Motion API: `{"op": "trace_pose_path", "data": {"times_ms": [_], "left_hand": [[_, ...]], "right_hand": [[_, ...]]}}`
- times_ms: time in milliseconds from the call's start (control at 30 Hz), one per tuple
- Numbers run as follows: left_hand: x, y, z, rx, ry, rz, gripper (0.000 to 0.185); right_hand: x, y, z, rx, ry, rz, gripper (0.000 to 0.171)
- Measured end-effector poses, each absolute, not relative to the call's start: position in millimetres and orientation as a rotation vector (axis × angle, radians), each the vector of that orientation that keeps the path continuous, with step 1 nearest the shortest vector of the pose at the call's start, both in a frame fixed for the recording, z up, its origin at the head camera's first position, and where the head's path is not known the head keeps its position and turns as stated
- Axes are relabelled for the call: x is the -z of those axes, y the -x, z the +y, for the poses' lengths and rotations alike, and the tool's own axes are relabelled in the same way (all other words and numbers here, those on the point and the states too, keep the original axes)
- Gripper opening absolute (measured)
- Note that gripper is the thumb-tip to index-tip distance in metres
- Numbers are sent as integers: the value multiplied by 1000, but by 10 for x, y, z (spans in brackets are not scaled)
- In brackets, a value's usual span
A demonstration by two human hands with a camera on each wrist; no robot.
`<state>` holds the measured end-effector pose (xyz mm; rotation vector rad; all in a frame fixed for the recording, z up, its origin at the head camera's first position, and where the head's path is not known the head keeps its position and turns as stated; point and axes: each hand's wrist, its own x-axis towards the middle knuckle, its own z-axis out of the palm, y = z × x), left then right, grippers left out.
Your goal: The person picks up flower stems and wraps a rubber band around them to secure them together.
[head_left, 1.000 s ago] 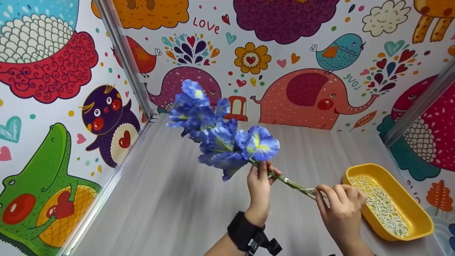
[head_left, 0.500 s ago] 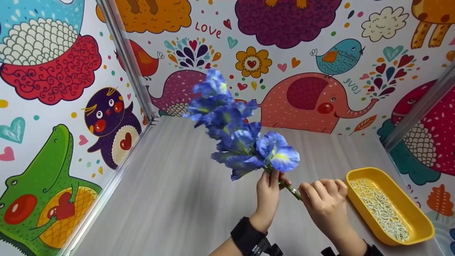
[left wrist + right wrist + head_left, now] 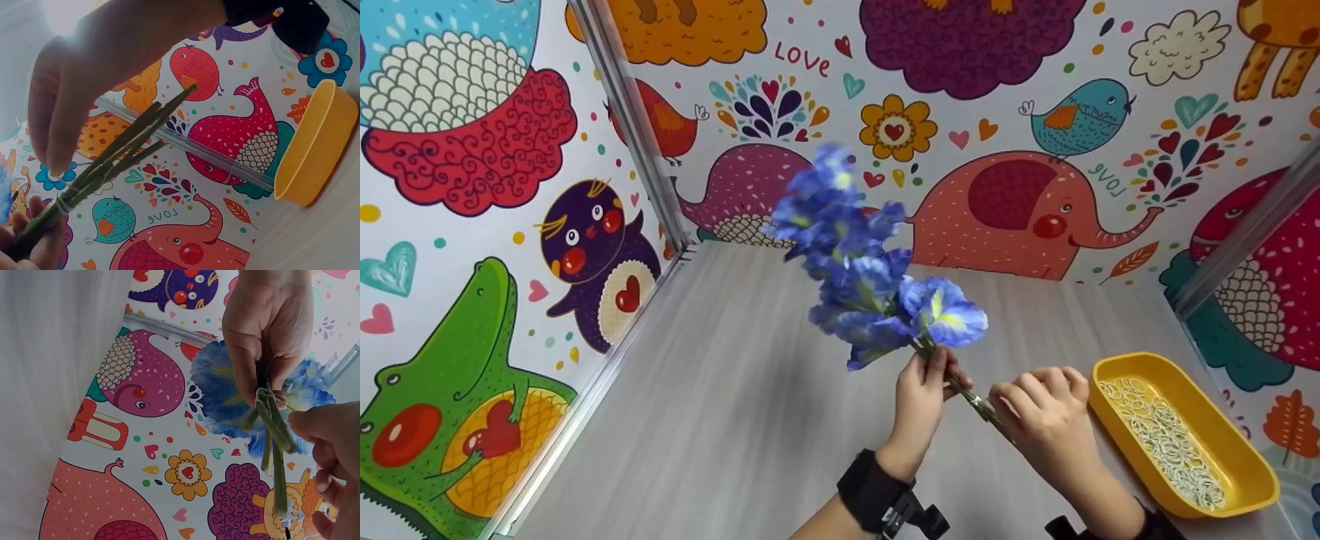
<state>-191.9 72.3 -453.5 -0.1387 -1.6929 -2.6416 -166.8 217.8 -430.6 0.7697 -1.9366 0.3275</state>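
**Flowers held upright, right hand closing up on the stems**

Flowers (image 3: pixel 870 262), a bunch of blue blooms on green stems (image 3: pixel 975 401), sit at the centre of the head view, held in the air above the table (image 3: pixel 720 420); the blooms lean toward 11 o'clock and the stems run down toward 4 o'clock. Left hand (image 3: pixel 921 397) grips the stems just under the lowest bloom, fingers curled round them; in the right wrist view a pale band (image 3: pixel 264 396) circles the stems right at those fingers. Right hand (image 3: pixel 1046 420) lies at 3 o'clock of the left, fingers curled over the lower stems; whether it pinches the stems or only a band I cannot tell.

A second ago the bunch lay flatter, blooms nearer 10 o'clock, and the right hand worked far out by the stem tips; since then the bunch has tipped more upright and the right hand has slid up the stems, so the two hands now sit near each other. I judge from this that the binding work has moved from the tips up toward the left hand's grip.

Tray (image 3: pixel 1245 450), yellow and holding pale rubber bands (image 3: pixel 1162 439), stands on the table at 3 o'clock of the right hand, close beside it; bright cartoon walls (image 3: pixel 1005 195) enclose the table.
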Motion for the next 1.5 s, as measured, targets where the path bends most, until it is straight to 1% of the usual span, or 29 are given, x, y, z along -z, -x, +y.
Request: {"op": "trace_pose_path", "data": {"times_ms": [133, 433, 500, 600, 667, 733, 833, 967, 1000, 1100, 1167, 1367, 1500], "left_hand": [[4525, 1908, 725, 2629, 165, -1711, 28], [4516, 1934, 698, 2635, 146, -1641, 33], [4526, 1944, 695, 2642, 150, -1636, 30], [4537, 1956, 689, 2645, 151, -1645, 26], [4539, 1966, 678, 2641, 159, -1650, 26], [4533, 1980, 665, 2643, 150, -1643, 29], [4520, 2004, 642, 2656, 135, -1614, 33], [4490, 2032, 608, 2692, 86, -1570, 29], [4482, 2039, 599, 2699, 77, -1562, 28], [4461, 2059, 582, 2715, 65, -1550, 26], [4459, 2073, 569, 2717, 60, -1563, 25], [4496, 2139, 480, 2671, 55, -1672, 25], [4543, 2222, 338, 2602, 91, -1819, 24]], "right_hand": [[4346, 1648, 2209, -329, -765, -1987, 34], [4393, 1624, 2212, -401, -729, -2089, 47], [4400, 1629, 2224, -397, -721, -2115, 41], [4414, 1635, 2243, -391, -712, -2144, 24], [4419, 1632, 2259, -392, -701, -2162, 18], [4415, 1627, 2274, -406, -684, -2185, 22], [4397, 1625, 2296, -427, -654, -2219, 32], [4353, 1634, 2337, -440, -601, -2264, 49], [4339, 1638, 2354, -440, -581, -2279, 48], [4298, 1655, 2420, -465, -512, -2337, 37], [4285, 1669, 2467, -505, -460, -2384, 34], [4329, 1744, 2601, -644, -344, -2447, 42], [4390, 1826, 2731, -609, -308, -2443, 47]]}}
